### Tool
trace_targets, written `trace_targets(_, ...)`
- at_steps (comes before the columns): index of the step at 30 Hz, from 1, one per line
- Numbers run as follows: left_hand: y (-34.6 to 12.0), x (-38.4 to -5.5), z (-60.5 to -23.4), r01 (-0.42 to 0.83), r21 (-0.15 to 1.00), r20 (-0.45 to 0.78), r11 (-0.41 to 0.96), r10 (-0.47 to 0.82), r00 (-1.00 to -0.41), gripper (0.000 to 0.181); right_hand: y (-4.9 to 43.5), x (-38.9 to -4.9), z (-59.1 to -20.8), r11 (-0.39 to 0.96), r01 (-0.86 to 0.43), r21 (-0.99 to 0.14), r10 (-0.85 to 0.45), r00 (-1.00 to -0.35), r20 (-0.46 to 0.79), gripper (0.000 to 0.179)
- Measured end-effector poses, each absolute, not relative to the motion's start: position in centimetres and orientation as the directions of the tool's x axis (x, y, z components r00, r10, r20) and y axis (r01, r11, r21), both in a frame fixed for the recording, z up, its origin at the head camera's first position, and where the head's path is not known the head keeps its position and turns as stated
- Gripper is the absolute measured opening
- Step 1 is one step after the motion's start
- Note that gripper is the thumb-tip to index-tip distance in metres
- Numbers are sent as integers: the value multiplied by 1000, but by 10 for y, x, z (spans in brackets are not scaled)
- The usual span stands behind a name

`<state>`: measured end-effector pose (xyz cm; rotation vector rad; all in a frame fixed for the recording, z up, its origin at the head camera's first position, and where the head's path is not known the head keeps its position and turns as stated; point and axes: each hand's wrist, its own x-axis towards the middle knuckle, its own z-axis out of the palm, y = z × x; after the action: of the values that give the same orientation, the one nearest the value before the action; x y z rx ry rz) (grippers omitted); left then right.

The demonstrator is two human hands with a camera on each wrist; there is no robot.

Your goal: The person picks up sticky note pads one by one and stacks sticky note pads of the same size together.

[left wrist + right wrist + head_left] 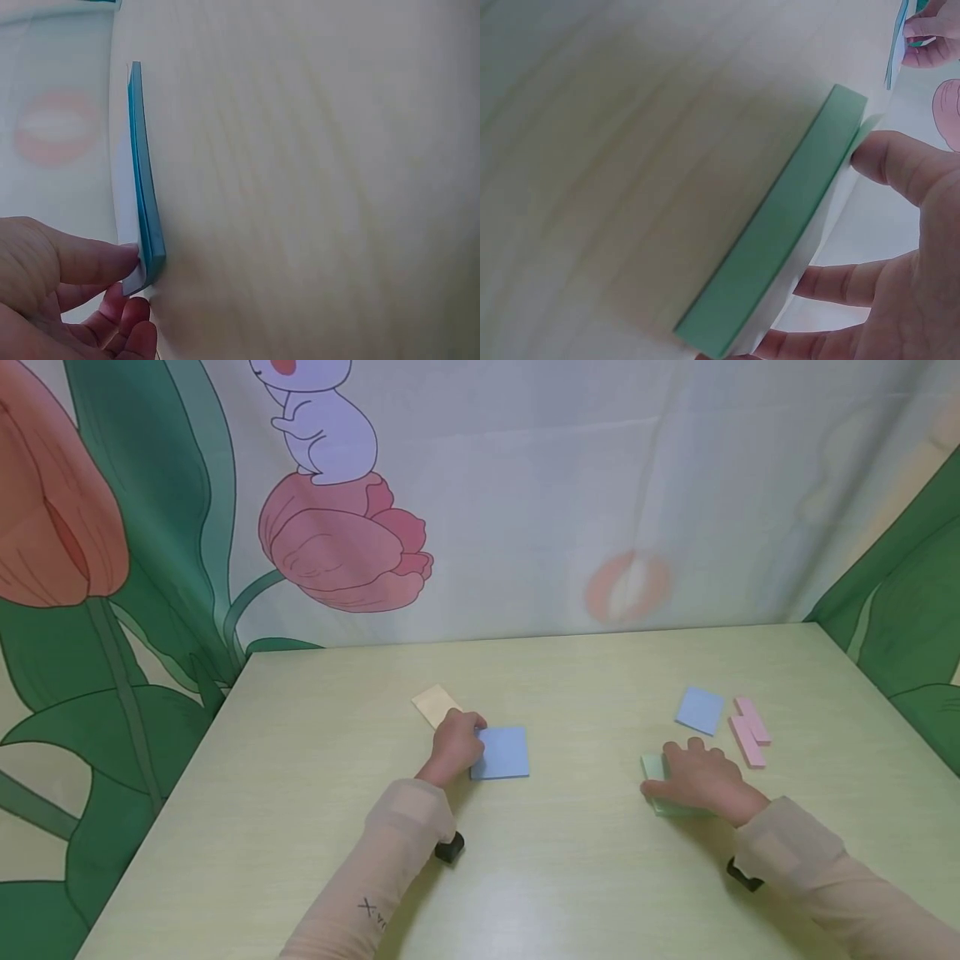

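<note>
A large blue sticky-note pad (504, 752) was held at its left side by the left hand (453, 745), the grip clamped on it with thumb and fingertips on opposite faces; it was placed a little left of the middle of the bench (585, 693), well in from the far edge. Whether it was raised off the surface could not be told. A green sticky-note pad (654, 768), set nearer the right edge, was covered in large part by the right hand (703, 777), whose grip was spread, thumb and fingers apart and touching the pad. Just beyond the left hand, toward the far edge, a cream-coloured note pad (435, 703) was partly hidden. Toward the far right corner, a smaller blue note pad (700, 710) was laid near two pink strips (747, 742), which were set side by side, touching and slightly offset lengthwise. Both wrists were covered by beige sleeves (408, 822), and the far edge was backed by a printed cloth (525, 485) with tulips.
</note>
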<state>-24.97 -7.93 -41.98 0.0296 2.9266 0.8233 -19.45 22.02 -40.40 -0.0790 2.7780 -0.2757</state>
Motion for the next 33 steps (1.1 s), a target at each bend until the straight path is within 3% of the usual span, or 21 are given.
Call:
trace_targets(20, -81, -253, -419, 10, 523, -109, 852, 79, -991, 30, 219, -195, -405, 980, -20, -199, -86, -940, -330, 65)
trace_targets(33, -89, -259, -427, -60, 707, -126, 705, 43, -991, 25, 219, -196, -409, 980, -8, -197, -72, -945, -319, 63)
